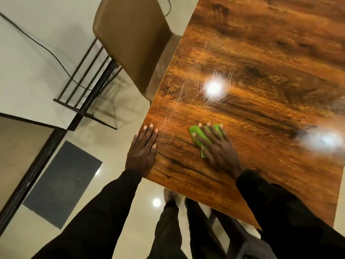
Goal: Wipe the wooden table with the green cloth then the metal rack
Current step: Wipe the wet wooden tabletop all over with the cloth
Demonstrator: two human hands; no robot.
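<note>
The glossy wooden table [252, 62] fills the right of the head view, its near corner by my body. My right hand [216, 148] lies flat, fingers spread, pressing the folded green cloth [200, 134] onto the tabletop close to the near left corner; the hand is motion-blurred and covers most of the cloth. My left hand [142, 152] rests flat on the table's left edge near that corner, holding nothing. A black metal rack [84, 83] stands on the floor at the left, behind the chair.
A tan chair [130, 40] is pushed against the table's left side. A black cable [37, 42] runs over the pale floor. A grey mat [61, 184] lies at lower left beside a dark door frame. My legs stand under the table's near edge.
</note>
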